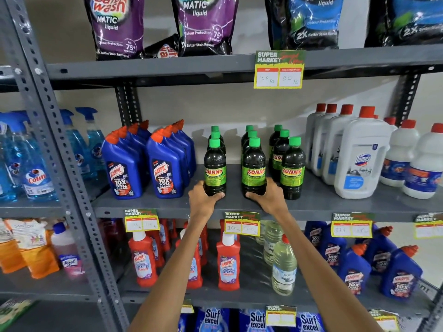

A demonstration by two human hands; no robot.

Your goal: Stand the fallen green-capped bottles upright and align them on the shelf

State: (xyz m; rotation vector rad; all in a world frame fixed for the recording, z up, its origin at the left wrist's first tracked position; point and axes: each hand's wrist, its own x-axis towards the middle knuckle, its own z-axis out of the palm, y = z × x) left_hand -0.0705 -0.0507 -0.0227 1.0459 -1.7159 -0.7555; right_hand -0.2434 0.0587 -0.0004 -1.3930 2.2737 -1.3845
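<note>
Several dark green-capped Sunny bottles stand upright in three rows on the grey middle shelf [311, 204]. My left hand [203, 196] grips the base of the front bottle of the left row [215, 167]. My right hand [269, 196] grips the base of the front bottle of the middle row [253, 167]. The front bottle of the right row [293, 168] stands free just right of my right hand. More green-capped bottles stand behind each front one. None lies on its side in view.
Blue Harpic bottles [165, 171] stand left of the green-capped rows, white Domex jugs [359, 159] to the right. Price tags [242, 224] hang on the shelf edge. Red Harpic bottles [227, 262] and clear bottles fill the shelf below; detergent pouches [206, 25] sit above.
</note>
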